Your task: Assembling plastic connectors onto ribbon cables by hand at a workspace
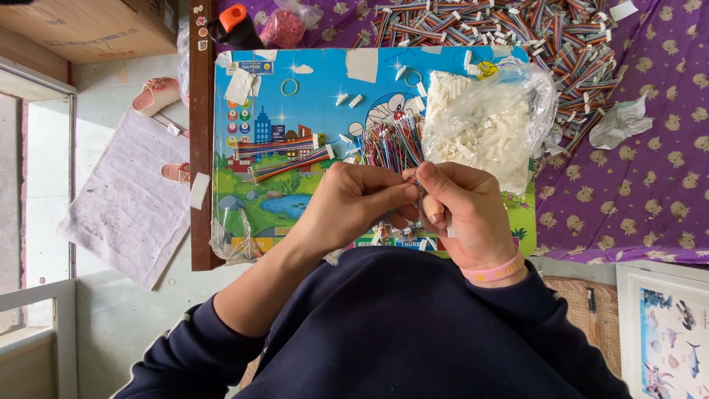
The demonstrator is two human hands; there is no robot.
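A small connector piece (416, 182) with thin coloured wires is pinched between the fingertips of the left hand (353, 205) and the right hand (461, 214), both hands being closed around it just above the person's dark blue sleeves; what exactly lies inside the grip is too small to be made out. A pink wristband (493, 271) is worn on the right wrist. The work is held over a colourful cartoon board (295, 111) (blue sky, green ground, small buildings printed on it), which is laid on a purple cloth (635, 185) patterned with pale shapes. A loose bundle of multicoloured wires (391, 142) is seen on the board just beyond the hands, and a clear plastic bag (487, 122) filled with small white connector housings is placed beside it to the right. Two flat rainbow ribbon cables (284, 157) are laid on the board's left half, with a few white housings scattered near them. Pieces of white paper tape (240, 86) are stuck at the board's upper edge. A large heap of finished ribbon cables (517, 26) is piled at the top of the cloth, near a crumpled white bag (619, 122). A brown cardboard box (88, 26) is seen at the top left corner.
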